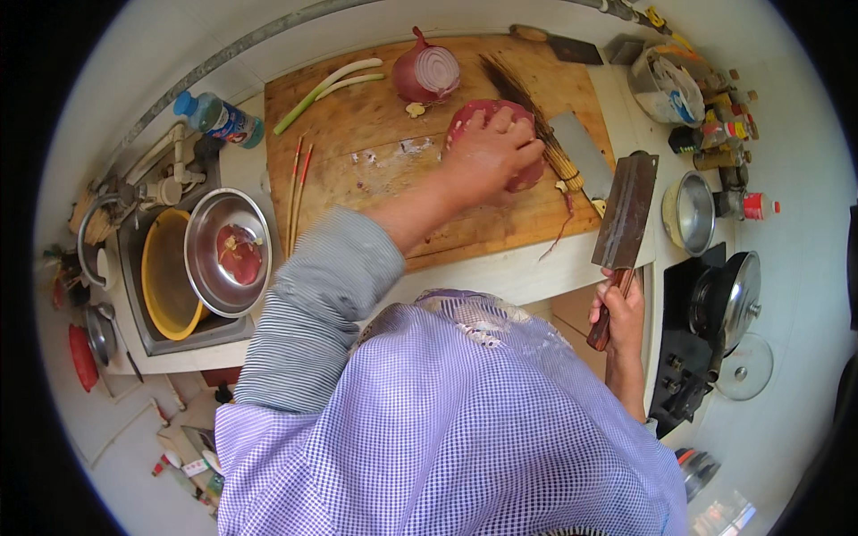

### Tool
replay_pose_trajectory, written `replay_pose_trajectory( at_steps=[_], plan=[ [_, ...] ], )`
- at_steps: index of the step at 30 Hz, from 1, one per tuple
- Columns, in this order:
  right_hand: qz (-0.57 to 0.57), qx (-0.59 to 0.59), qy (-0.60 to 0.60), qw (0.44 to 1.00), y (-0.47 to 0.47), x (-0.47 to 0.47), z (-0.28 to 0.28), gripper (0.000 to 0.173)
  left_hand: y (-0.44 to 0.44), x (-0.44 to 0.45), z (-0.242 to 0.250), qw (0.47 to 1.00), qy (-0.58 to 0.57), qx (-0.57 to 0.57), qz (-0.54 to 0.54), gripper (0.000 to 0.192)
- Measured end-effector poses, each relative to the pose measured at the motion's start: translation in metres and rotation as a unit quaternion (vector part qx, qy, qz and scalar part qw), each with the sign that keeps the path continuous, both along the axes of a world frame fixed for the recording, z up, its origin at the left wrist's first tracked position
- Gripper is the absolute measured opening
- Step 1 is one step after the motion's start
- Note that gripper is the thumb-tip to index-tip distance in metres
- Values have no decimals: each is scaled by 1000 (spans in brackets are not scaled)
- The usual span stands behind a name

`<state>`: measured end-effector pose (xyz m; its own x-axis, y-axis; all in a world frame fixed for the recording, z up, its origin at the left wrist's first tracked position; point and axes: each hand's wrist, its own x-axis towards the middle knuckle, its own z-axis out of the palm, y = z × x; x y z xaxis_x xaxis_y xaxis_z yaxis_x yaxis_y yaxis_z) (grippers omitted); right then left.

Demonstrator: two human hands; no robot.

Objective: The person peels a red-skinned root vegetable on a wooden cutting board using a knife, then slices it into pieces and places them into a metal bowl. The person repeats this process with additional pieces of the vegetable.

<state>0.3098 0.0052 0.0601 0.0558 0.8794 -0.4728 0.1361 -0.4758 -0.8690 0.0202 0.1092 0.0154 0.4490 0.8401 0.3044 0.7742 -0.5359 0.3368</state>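
Note:
My left hand lies with spread fingers on a slab of raw red meat on the wooden cutting board. My right hand grips the wooden handle of a cleaver, its wide blade pointing up beyond the board's right edge. A cut red onion sits behind the meat, with a piece of ginger or garlic in front of it. Scallion stalks lie at the back left, red-tipped chopsticks at the left. A bundled straw brush and a second cleaver lie right of the meat.
A steel bowl with red onion scraps and a yellow basin are at the sink. Another knife lies at the board's back edge. An empty-looking metal bowl, seasoning bottles and a lidded pan on the stove stand right.

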Motion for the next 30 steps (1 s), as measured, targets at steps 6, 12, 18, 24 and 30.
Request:
replay_pose_trajectory(
  at_steps=[6,12,18,24,30],
  plan=[
    [26,48,10,998,-8,4,2,40,-14,-51,8,976,57,19,-207,60],
    [47,165,19,985,4,-18,-4,29,-46,-49,6,990,-75,-38,-111,68],
    [72,87,-32,993,10,-39,-11,24,-54,-15,-20,942,-234,-82,225,92],
    [114,97,-29,988,17,-46,-14,23,-52,-3,-29,867,-369,-130,309,93],
    [166,38,-9,985,13,-48,-20,28,-50,-18,-34,840,-432,-203,258,99]
  ],
)
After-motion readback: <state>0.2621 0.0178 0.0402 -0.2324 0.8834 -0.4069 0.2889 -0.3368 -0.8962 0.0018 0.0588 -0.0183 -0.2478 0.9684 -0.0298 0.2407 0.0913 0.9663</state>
